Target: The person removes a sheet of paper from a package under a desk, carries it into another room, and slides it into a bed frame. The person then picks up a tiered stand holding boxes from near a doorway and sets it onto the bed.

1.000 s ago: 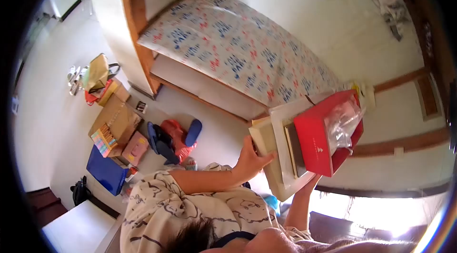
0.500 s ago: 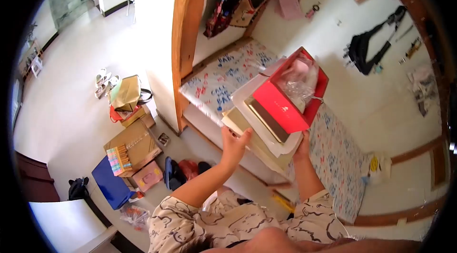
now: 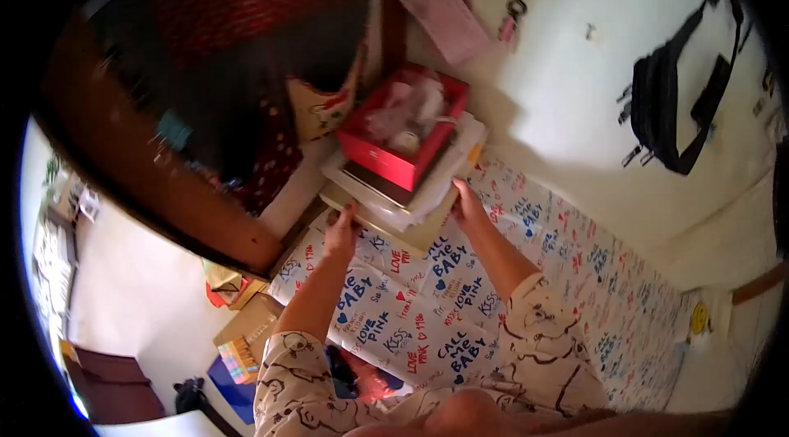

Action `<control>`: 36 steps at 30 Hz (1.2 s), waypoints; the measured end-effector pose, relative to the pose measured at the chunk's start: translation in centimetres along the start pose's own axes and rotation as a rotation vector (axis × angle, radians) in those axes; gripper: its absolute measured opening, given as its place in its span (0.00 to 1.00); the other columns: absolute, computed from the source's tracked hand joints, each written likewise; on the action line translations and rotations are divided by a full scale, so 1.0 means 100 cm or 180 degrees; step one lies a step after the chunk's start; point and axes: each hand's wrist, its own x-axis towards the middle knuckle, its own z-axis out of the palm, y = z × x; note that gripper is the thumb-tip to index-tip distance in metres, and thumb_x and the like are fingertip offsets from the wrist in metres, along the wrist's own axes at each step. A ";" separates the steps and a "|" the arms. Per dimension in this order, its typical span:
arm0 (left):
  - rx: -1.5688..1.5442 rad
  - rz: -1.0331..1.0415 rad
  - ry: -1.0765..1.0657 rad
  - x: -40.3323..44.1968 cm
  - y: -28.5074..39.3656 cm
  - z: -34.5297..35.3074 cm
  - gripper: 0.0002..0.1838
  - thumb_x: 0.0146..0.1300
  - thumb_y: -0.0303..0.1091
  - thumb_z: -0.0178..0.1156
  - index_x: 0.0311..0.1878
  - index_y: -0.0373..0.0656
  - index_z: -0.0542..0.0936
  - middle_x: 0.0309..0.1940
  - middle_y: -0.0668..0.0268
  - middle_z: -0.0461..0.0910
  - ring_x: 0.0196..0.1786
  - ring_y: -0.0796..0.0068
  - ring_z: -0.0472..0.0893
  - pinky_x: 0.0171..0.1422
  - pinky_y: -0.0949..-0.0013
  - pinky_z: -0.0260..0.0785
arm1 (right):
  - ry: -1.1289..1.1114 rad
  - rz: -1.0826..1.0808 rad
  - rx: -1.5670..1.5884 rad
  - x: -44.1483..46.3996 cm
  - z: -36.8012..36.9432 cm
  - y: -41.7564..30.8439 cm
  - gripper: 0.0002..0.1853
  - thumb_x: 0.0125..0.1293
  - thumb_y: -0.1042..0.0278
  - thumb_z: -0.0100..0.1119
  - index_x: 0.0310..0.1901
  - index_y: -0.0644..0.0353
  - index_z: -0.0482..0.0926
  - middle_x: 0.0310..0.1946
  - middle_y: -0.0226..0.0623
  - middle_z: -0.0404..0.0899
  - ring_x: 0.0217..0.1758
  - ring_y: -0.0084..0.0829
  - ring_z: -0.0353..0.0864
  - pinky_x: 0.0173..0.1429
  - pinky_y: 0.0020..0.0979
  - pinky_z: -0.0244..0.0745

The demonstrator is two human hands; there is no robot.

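A stack sits between my two hands at the far corner of the patterned surface. On top is an open red box [image 3: 374,154] holding clear plastic wrapping and pale items. Beneath it come a flat dark brown case [image 3: 382,180], loose white papers [image 3: 475,134] and a cream folder [image 3: 423,238] at the bottom. My left hand [image 3: 340,227] is closed on the folder's near left edge, thumb on top. My right hand [image 3: 468,205] grips the stack's right side, its fingers partly hidden underneath. Whether the stack rests on the surface I cannot tell.
White covering with printed words [image 3: 460,305] spreads over the raised surface. A black waist bag [image 3: 670,108] and a pink pouch [image 3: 448,22] hang on the wall. Dark cloth [image 3: 246,50] hangs at left beside a wooden frame. Cardboard [image 3: 251,322] lies on the floor.
Both hands have carried the stack forward and left into the corner by the hanging cloth. My view has turned and come closer to the raised surface; the grip is kept.
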 end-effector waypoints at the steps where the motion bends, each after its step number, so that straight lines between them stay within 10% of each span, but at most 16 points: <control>1: -0.0069 0.0000 0.0135 0.004 0.001 0.002 0.24 0.51 0.38 0.58 0.49 0.39 0.64 0.43 0.63 0.69 0.45 0.69 0.70 0.47 0.68 0.65 | 0.0000 0.0055 -0.0053 0.009 -0.002 0.004 0.22 0.51 0.54 0.52 0.45 0.57 0.67 0.38 0.30 0.70 0.40 0.25 0.68 0.43 0.25 0.64; 18: 0.0006 -0.0487 0.0437 0.046 0.005 0.006 0.25 0.56 0.42 0.50 0.55 0.42 0.60 0.52 0.61 0.64 0.53 0.65 0.66 0.53 0.63 0.65 | 0.0521 -0.0267 -0.1910 0.019 -0.006 -0.023 0.26 0.52 0.49 0.52 0.40 0.69 0.70 0.34 0.43 0.73 0.33 0.31 0.73 0.35 0.30 0.68; 28: 0.0827 -0.0783 0.1112 0.059 0.014 -0.016 0.15 0.53 0.47 0.53 0.38 0.47 0.72 0.25 0.69 0.72 0.24 0.77 0.70 0.30 0.69 0.69 | 0.0824 -0.0598 0.0265 0.045 -0.004 -0.034 0.20 0.52 0.54 0.51 0.43 0.59 0.71 0.38 0.31 0.72 0.40 0.24 0.68 0.47 0.27 0.61; 36: 0.0516 -0.0426 0.0684 0.052 0.023 0.005 0.10 0.53 0.43 0.54 0.27 0.47 0.71 0.14 0.72 0.65 0.13 0.81 0.62 0.20 0.72 0.63 | 0.0457 -0.0465 -0.0005 0.074 -0.020 -0.031 0.26 0.51 0.51 0.51 0.47 0.62 0.67 0.44 0.38 0.68 0.46 0.30 0.67 0.51 0.28 0.58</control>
